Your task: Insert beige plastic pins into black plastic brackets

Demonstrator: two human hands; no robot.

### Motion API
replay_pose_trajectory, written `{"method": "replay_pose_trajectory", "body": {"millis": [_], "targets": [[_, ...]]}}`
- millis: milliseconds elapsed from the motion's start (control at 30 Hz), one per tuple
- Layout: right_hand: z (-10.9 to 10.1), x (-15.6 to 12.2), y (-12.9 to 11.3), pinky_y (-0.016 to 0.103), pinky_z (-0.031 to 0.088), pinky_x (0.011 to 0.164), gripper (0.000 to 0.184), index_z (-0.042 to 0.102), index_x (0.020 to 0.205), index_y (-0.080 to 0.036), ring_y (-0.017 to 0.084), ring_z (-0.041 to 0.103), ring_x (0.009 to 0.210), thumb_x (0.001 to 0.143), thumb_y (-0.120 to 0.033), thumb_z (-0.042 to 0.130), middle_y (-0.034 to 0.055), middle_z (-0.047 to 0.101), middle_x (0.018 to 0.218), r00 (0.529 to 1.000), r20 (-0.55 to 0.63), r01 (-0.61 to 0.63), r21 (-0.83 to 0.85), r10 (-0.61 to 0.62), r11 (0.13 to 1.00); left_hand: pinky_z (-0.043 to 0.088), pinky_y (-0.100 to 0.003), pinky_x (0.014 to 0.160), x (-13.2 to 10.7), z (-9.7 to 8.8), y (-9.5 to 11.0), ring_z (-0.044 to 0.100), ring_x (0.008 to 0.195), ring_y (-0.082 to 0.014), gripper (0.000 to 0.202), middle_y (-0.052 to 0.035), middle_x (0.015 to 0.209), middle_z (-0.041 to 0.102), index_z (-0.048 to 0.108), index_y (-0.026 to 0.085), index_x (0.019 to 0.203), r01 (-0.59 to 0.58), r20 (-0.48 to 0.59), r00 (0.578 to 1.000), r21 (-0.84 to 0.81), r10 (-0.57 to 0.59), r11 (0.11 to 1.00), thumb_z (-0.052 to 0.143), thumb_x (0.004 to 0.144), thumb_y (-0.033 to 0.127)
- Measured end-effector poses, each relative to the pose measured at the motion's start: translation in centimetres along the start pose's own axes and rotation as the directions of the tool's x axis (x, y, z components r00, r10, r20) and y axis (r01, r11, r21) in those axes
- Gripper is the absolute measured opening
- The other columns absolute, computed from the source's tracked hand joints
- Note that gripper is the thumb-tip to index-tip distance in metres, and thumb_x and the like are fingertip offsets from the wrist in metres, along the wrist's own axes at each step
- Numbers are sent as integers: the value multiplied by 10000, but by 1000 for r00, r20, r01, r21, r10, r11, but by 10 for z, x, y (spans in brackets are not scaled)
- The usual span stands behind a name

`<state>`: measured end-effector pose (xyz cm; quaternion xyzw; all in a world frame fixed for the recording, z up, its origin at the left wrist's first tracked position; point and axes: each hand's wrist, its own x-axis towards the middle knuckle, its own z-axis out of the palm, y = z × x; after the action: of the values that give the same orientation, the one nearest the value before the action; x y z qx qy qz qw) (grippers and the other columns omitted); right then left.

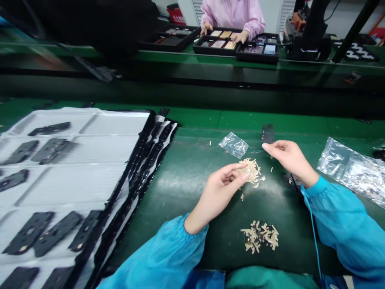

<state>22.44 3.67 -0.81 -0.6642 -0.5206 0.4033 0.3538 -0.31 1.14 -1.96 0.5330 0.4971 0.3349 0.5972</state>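
Observation:
My left hand is over a heap of small beige strips on the green table mat. Its thumb and fingertips come close together at the heap; anything between them is too small to make out. Between thumb and fingers, my right hand pinches the lower edge of a flat black plastic part, held upright behind the heap. Nearer my body lies a second pile, of beige and dark strips. A small clear plastic bag rests just behind the first heap.
At left, a stack of black trays bears a white-lined tray with several black parts. A larger clear bag of small pieces lies at right. Across the raised bench, a person in pink handles black trays.

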Motion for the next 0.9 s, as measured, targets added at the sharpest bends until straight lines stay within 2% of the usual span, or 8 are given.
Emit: {"method": "replay_pose_trajectory", "body": {"millis": [67,100,200,300,433,567,700,900], "targets": [[-5,0,7,273,349,575,271,711,841,-171,137,536,596,845,-441,742,-8,627,666,999,22,38,-217,-34,975,476,-245,613,-7,-10,-2,605,670,-135,247,-19,769,698,778,173,1082,-95,-7,995,198,99,976,765,878,311],[-6,-8,12,275,354,586,209,731,875,-181,142,560,609,859,-388,729,-6,651,687,991,118,93,-295,-60,951,484,-264,647,-12,-14,-4,616,703,-147,197,-24,794,711,789,187,1050,-150,15,988,287,153,946,752,894,301],[-6,-52,24,283,358,626,111,764,969,-234,150,603,658,900,-281,691,-15,697,735,859,500,336,-383,-113,860,494,-325,785,-34,-18,-14,634,832,-182,107,-31,872,742,795,219,1000,-363,178,932,432,317,825,732,927,265],[-5,-90,28,296,348,646,139,735,1050,-248,159,626,687,928,-245,668,-20,709,772,765,634,436,-387,-108,812,450,-342,814,-53,-7,-25,612,868,-186,78,-23,880,719,786,225,984,-501,344,862,461,373,732,728,943,256],[-4,-104,31,301,330,641,111,684,933,-232,148,628,679,953,-177,590,-27,711,789,734,671,464,-382,-106,799,356,-335,744,-64,13,-35,569,870,-196,106,-24,885,675,785,251,1015,-611,472,786,498,399,615,699,972,297],[-7,-102,33,303,308,617,110,647,900,-222,141,597,634,937,-151,572,-37,673,718,738,668,461,-399,-93,793,306,-335,726,-64,19,-39,532,878,-204,141,-35,892,651,783,252,984,-686,531,726,502,438,528,647,1005,285],[-14,-103,33,306,316,626,78,645,969,-228,154,598,648,980,-233,568,-34,652,708,763,640,439,-408,-93,801,296,-336,731,-63,16,-40,521,890,-205,142,-38,920,645,779,258,1009,-693,546,718,496,432,524,637,1010,271],[-23,-112,33,302,309,617,85,656,1028,-232,163,601,660,962,-280,636,-24,640,730,725,684,479,-412,-85,775,310,-345,743,-63,17,-39,527,906,-206,140,-34,919,638,765,245,1014,-686,551,722,495,418,534,626,1013,260]]}}
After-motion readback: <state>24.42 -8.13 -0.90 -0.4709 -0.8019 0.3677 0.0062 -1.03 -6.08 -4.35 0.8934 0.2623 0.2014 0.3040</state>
